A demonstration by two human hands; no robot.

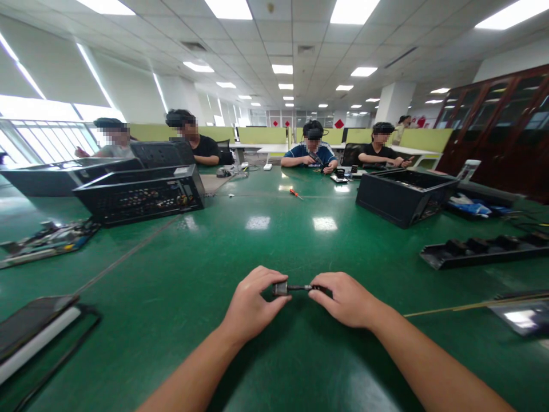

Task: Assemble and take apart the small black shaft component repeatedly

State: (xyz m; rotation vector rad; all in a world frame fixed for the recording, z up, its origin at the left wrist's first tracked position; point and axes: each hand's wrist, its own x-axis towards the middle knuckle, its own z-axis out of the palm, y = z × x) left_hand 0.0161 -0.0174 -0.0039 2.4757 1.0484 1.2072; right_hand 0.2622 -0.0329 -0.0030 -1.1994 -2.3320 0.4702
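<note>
Low over the green table (266,240), my two hands meet at the near middle. My left hand (252,306) pinches a small grey metal part (281,288) between thumb and fingers. My right hand (345,298) is closed on the dark handle end of a thin screwdriver (302,287) whose shaft points left into that part. Both forearms rest close to the table. What the part is I cannot make out.
A black computer case (141,194) stands at the left back, another black case (403,194) at the right. A circuit board (47,240) lies far left, a black tray (484,250) right, a red screwdriver (295,194) mid-table. Several people sit at the far side.
</note>
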